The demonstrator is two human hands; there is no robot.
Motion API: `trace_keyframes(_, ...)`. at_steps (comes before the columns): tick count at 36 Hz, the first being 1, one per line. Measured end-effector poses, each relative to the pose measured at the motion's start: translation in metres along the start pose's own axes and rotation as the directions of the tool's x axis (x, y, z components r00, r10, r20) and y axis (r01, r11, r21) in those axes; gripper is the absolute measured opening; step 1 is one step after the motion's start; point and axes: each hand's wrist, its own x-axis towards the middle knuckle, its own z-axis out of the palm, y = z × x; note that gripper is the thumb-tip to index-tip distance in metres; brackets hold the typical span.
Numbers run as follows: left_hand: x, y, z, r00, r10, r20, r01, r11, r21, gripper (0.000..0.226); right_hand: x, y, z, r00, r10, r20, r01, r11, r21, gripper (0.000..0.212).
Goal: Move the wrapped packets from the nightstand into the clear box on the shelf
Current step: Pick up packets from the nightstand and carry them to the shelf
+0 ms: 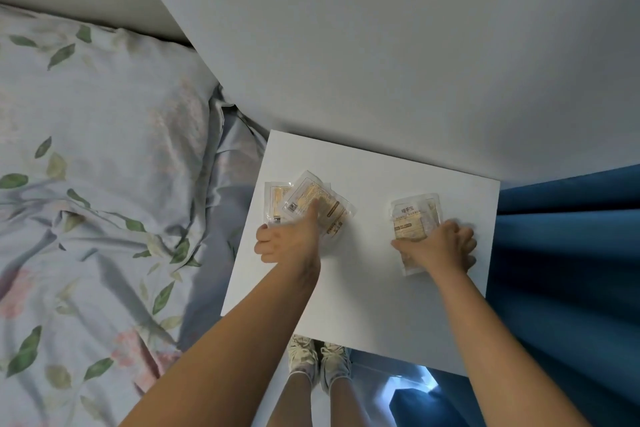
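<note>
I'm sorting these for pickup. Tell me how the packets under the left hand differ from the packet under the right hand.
The left packets are at least two, overlapping and tilted; the right packet looks like a single one, lying squarer. The left hand lays its thumb across the top of its pile; the right hand curls its fingers round its packet's near end. The left packets lie near the nightstand's bed-side edge, the right packet nearer the blue curtain. All are clear-wrapped with yellowish contents.

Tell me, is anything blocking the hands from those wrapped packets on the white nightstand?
Nothing visible. The left hand already holds the overlapping clear-wrapped packets, and the right hand grips the other clear-wrapped packet. The clear box is not in view.
</note>
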Motion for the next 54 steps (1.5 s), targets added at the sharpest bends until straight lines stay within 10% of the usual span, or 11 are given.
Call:
trace_keyframes(8,0.011,0.027,0.007,0.958,-0.207,0.199,0.270,0.885,-0.379,0.089,0.005,-0.003,0.005,0.996,-0.054,-0.071,0.054,0.999,0.004,0.100)
trace_keyframes(23,0.005,0.015,0.005,0.971,-0.011,0.237,0.144,0.823,-0.550,0.006,0.005,-0.009,0.000,0.996,-0.074,0.043,0.071,0.995,0.074,0.091)
trace_keyframes(38,0.030,-0.039,-0.013,1.000,-0.028,0.006,0.023,0.693,-0.721,0.030,0.015,-0.012,0.000,0.992,-0.030,0.121,0.023,0.998,0.060,0.104)
trace_keyframes(54,0.025,-0.042,-0.032,0.878,0.235,0.417,0.214,0.585,-0.782,0.016,0.022,-0.007,0.001,0.991,-0.055,0.123,0.048,0.997,0.060,0.096)
